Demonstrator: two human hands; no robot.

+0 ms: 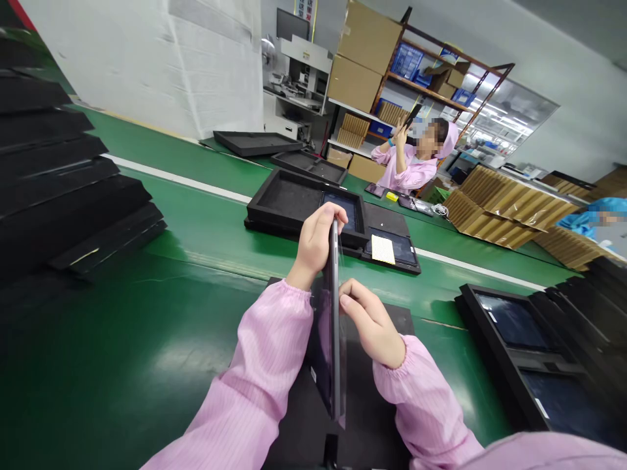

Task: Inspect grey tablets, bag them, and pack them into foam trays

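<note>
A dark tablet point(335, 313) stands edge-on in front of me, its thin grey side towards the camera. My left hand point(314, 247) is closed around its far upper end, fingers over the top. Along the tablet's right face hangs a clear film point(343, 385), slightly apart from it at the near end. My right hand point(373, 321) is closed in a pinch at this film, close to the tablet's right face; the fingertips are partly hidden. Beneath both hands lies a black foam tray point(375, 411) on the green bench.
Black foam trays point(289, 196) stand ahead, one holding a tablet. A tablet with a yellow-edged paper point(383, 250) lies beside them. Stacked black trays point(59, 176) rise at left; a tray with two tablets point(514, 320) is at right. Across the bench sits a co-worker point(406, 166) near cardboard dividers point(509, 205).
</note>
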